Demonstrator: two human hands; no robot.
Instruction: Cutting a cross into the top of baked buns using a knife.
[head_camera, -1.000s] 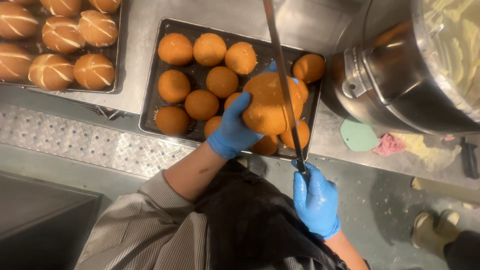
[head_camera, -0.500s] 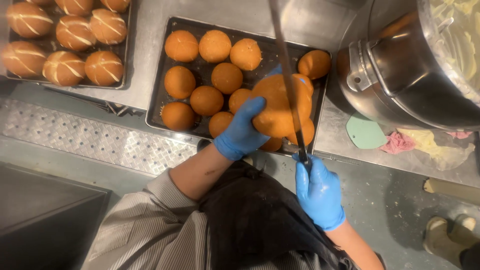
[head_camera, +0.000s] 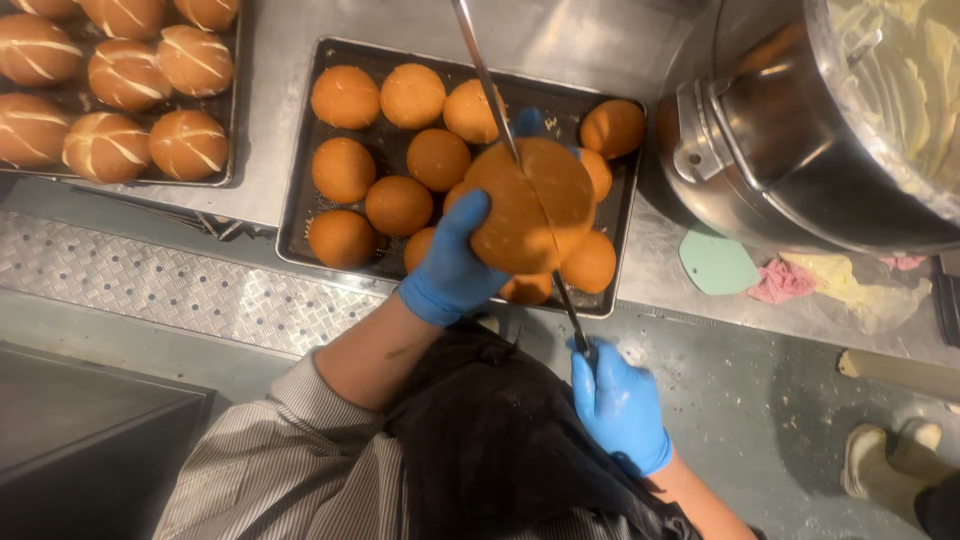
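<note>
Above the near edge of the dark baking tray (head_camera: 300, 150): large round golden bun (head_camera: 530, 205), cupped from the left by the left hand (head_camera: 455, 265) in a blue glove, fingers closed around its side and thumb across its top. Long thin knife blade (head_camera: 490, 85) sunk into the bun along a straight cut line running from the far side toward the wearer; blade emerging below the bun and ending at the right hand (head_camera: 615, 405), also blue-gloved, fist clamped on the knife handle, handle itself hidden in the fist. Bun raised clear of the tray, over its right half.

On the tray beneath and to the left: plain golden buns (head_camera: 345, 97) in rows, several partly hidden behind the held bun. Further left, on the steel counter (head_camera: 270, 90): second tray (head_camera: 232, 140) of brown buns with white crossed stripes (head_camera: 110, 150). To the right of the dark tray: large tilted steel mixing bowl (head_camera: 800, 130) holding pale cream. Beside the bowl's base: pale green scraper (head_camera: 718, 265) and a pink cloth (head_camera: 782, 282). Nearest the wearer: striped sleeves and black apron (head_camera: 490, 440).
</note>
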